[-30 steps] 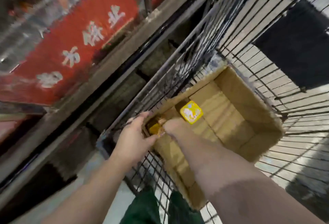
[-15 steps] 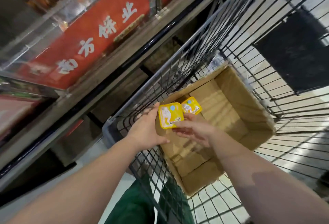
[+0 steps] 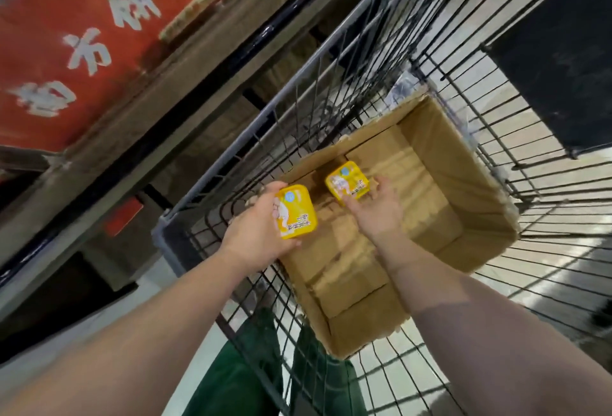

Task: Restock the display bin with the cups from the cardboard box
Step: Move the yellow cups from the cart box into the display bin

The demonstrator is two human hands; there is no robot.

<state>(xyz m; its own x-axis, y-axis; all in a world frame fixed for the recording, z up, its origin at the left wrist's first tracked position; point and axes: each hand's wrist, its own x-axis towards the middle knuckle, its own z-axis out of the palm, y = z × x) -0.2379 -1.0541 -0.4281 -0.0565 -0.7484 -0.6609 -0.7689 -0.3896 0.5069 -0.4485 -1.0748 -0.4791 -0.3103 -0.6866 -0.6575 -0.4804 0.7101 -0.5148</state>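
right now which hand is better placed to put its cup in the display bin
Probably left: the left hand grips a yellow cup by the cart's shelf-side edge; the right hand is over the cardboard box.

A wire cart [image 3: 331, 91] with a grey frame stands on a pale floor [image 3: 563, 290]. Left of it runs a shelf edge [image 3: 165, 91] under a red sign [image 3: 82, 45] (white characters). Green trousers [image 3: 238, 379] show below.

Left hand [image 3: 256, 233] grips something, fingers curled; right hand [image 3: 377, 208] likewise, arm extended.
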